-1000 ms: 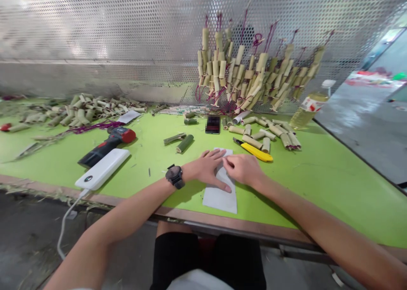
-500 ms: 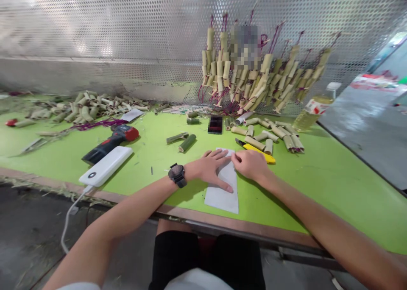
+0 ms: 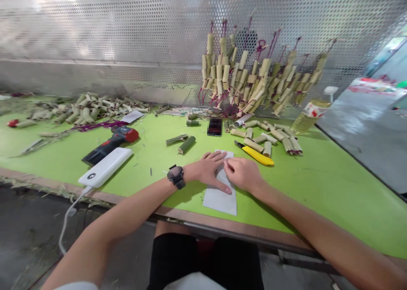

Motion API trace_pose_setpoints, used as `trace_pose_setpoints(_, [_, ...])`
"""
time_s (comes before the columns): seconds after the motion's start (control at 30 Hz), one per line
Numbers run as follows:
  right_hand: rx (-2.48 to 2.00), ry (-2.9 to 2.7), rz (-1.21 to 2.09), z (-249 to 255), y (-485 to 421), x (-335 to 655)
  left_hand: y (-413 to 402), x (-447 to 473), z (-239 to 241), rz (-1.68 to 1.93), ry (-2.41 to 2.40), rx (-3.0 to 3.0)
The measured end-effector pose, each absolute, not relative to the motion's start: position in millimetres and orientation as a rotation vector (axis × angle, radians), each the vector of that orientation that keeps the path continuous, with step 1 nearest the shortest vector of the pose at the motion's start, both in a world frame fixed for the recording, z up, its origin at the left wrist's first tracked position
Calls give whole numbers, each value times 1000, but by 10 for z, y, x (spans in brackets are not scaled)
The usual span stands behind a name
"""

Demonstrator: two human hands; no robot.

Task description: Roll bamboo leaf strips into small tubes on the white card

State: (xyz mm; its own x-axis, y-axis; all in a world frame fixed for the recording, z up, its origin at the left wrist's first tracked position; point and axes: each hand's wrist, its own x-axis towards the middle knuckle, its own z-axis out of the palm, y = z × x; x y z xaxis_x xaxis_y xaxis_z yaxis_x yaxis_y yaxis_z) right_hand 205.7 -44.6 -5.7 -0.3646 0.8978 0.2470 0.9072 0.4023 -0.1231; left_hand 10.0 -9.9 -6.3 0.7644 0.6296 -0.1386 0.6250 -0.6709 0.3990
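Pressing a white rectangular paper sheet (image 3: 221, 199) flat on the green surface (image 3: 318, 184).
Your left hand (image 3: 208, 171) lies open on it; your right hand (image 3: 243, 175) curls its fingertips against it, and a grip cannot be told. The sheet sits just nearer you than the yellow utility knife (image 3: 256, 153).

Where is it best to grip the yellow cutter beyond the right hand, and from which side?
Grip the yellow cutter probably at mid-handle, from above, fingers across its width. It lies flat, and its dark blade end points left, away from the right hand.
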Motion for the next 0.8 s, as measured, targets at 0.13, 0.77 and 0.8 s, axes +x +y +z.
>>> trace_pose_setpoints(0.13, [-1521,-2441,14,-45,-478,2027,-88,98,-74,12,961,2545])
trace_pose_setpoints(0.77, [-1593,-2363,-14,-72,-419,2064,-103,110,-51,-7,965,2535])
trace_pose_setpoints(0.8, [-1540,-2385,4,-79,-424,2057,-101,109,-53,-6,960,2537])
